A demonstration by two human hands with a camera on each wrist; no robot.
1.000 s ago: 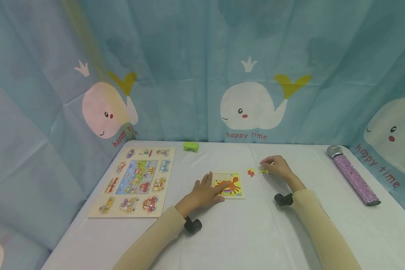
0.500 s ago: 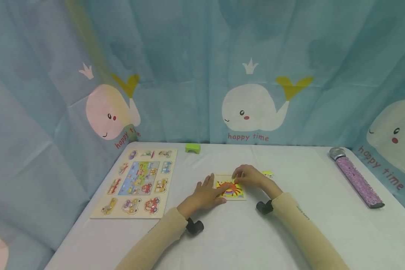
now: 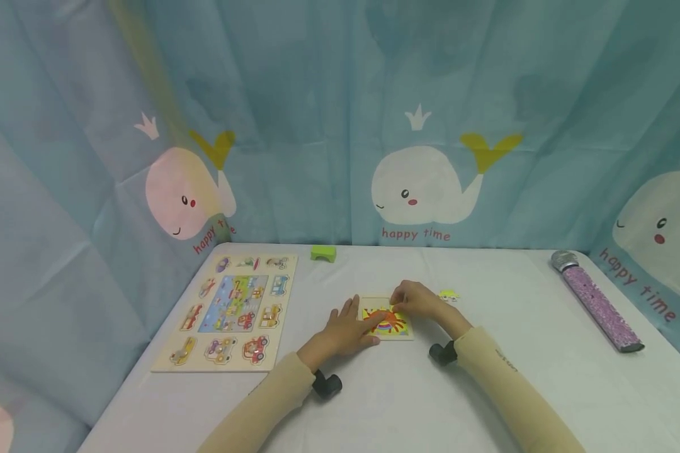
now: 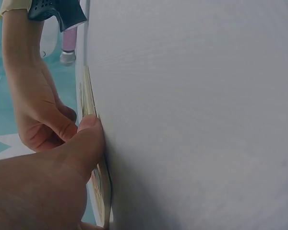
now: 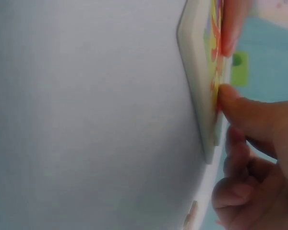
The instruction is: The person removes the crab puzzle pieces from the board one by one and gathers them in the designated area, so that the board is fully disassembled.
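Puzzle (image 3: 391, 326) flat on desk (image 3: 396, 396), no clear long axis. Left hand (image 3: 342, 331) rests across left side, fingers extended. Right hand (image 3: 418, 301), nearer loose yellow piece (image 3: 449, 294), pinches piece (image 5: 214, 97) at puzzle's far right.

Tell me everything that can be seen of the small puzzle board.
The small puzzle board is thin, squarish and wood-like, with a pale rim and a yellow picture of an orange-red crab with a rainbow arc. A pale strip without picture shows along its far side. It lies flat on the white table. The left hand lies over its left part, thumb at the near edge; the right hand touches its far right part.
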